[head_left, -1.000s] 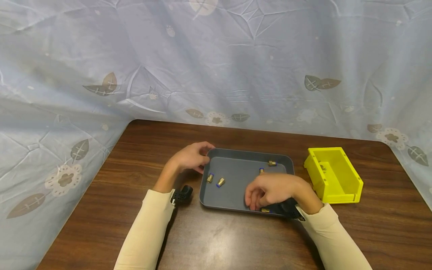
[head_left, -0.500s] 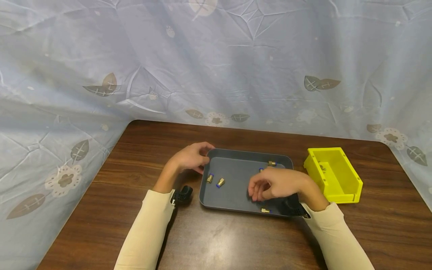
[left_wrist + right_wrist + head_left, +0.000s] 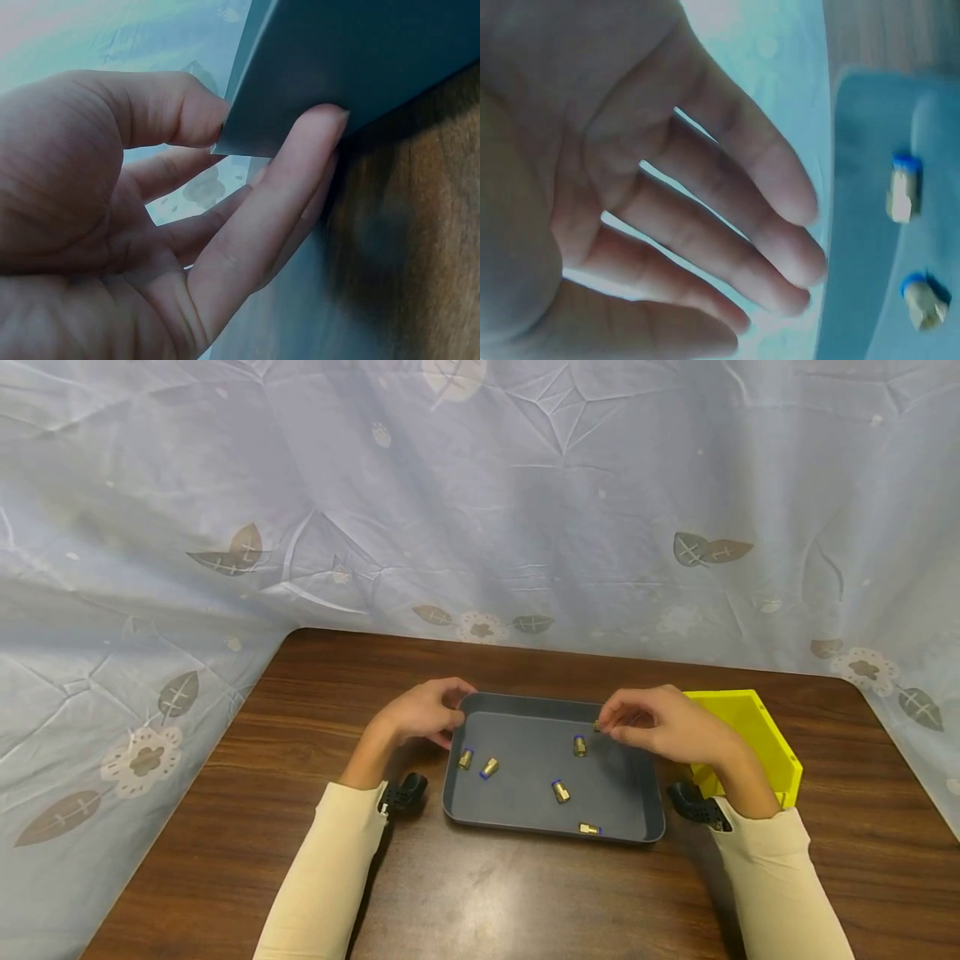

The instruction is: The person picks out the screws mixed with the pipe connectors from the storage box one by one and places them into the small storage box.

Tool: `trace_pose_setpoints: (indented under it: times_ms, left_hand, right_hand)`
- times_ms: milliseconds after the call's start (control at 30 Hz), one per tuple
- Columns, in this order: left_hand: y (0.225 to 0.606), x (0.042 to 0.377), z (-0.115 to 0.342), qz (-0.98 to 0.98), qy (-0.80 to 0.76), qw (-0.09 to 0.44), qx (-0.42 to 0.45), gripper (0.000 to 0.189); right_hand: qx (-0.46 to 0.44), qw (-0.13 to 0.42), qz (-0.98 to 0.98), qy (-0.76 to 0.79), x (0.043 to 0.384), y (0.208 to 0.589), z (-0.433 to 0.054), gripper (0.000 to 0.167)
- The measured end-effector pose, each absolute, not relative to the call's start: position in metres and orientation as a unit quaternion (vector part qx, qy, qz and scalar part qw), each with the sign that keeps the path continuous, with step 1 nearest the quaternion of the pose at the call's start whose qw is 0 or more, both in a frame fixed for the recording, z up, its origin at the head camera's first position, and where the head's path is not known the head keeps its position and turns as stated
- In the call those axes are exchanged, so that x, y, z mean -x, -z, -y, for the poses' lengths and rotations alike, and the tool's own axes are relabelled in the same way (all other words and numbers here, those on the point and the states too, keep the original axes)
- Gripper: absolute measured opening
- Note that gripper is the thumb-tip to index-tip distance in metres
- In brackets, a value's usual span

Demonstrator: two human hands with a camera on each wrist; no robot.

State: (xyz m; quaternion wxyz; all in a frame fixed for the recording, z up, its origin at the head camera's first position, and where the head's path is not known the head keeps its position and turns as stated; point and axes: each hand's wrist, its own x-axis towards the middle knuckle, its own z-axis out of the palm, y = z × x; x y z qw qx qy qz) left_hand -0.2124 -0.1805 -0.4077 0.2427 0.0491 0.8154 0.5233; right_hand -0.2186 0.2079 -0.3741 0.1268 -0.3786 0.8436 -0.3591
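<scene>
On the grey tray lie several brass push-in fittings with blue collars, scattered and tilted at various angles. My left hand holds the tray's left rim near the back corner; in the left wrist view the thumb is at the edge and a finger lies along the outer wall. My right hand is over the tray's back right corner, fingertips beside a brass fitting that they partly hide. In the right wrist view its fingers are extended, nothing between them, apart from two fittings, one of them this fitting.
A yellow bin stands right of the tray, partly covered by the right hand and forearm. The wooden table extends in front of the tray. Behind the table hangs a patterned curtain.
My right hand has moved from the front middle of the tray toward its back right corner, uncovering a fitting near the middle. The left hand has stayed at the rim.
</scene>
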Motion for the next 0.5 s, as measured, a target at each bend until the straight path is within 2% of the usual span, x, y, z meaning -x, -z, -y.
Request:
trace_pose_setpoints:
  times_ms: [300, 400, 500]
  left_hand:
    - [0.406, 0.212, 0.188, -0.826, -0.511, 0.235, -0.040, 0.053]
    - [0.402, 0.208, 0.195, -0.853, -0.477, 0.203, -0.056, 0.047]
    - [0.393, 0.202, 0.201, -0.890, -0.420, 0.145, -0.104, 0.046]
  right_hand:
    - [0.318, 0.014, -0.885, 0.339, 0.220, 0.368, -0.229, 0.017]
    - [0.307, -0.015, -0.891, 0.334, 0.218, 0.367, -0.234, 0.023]
    - [0.294, -0.029, -0.898, 0.326, 0.216, 0.365, -0.239, 0.031]
